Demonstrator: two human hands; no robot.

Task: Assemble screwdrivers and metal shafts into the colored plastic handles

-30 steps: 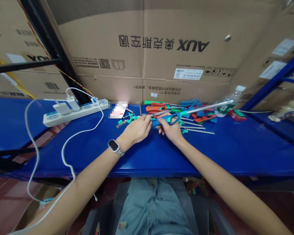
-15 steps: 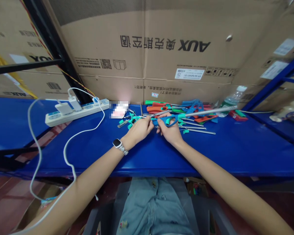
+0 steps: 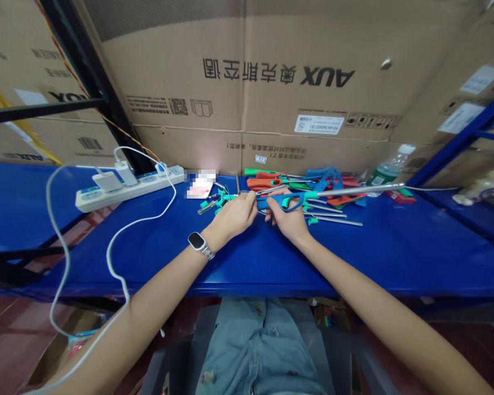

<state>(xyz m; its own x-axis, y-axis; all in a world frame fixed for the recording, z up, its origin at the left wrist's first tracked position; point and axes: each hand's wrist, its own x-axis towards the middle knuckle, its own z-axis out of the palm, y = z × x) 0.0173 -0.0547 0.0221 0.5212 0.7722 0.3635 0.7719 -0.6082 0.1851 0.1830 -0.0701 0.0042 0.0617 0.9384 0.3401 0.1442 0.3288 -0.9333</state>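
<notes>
Blue plastic and bare metal in one long-tubed tool (image 3: 329, 192), held over the middle of the blue table (image 3: 255, 269), with its tube nearly level and pointing right, across the front of a clear bottle (image 3: 382, 175). Gripped at the looped handle by the right hand (image 3: 290, 219), with the thumb laid on the plastic and the fingers curled beneath; pinched at the handle's rear end by the left hand (image 3: 236, 214), with fingertips too hidden to tell their exact placing. Both hands just beside each other, with a short stretch of blue handle between. On the left wrist, a watch (image 3: 196, 240) with a silvery band. Behind the tool, a pile of red handles (image 3: 267, 182) and blue handles (image 3: 327, 178); beside the right hand, thin metal tubes (image 3: 337, 222) lying flat. Just past the left hand, small teal parts (image 3: 221, 197) loosely scattered. Farther left, a pale power strip (image 3: 132, 188) with white plugs (image 3: 107, 181) and a looping white cable (image 3: 148, 219). At the back, a large cardboard box (image 3: 271, 33) with upside-down AUX print.
</notes>
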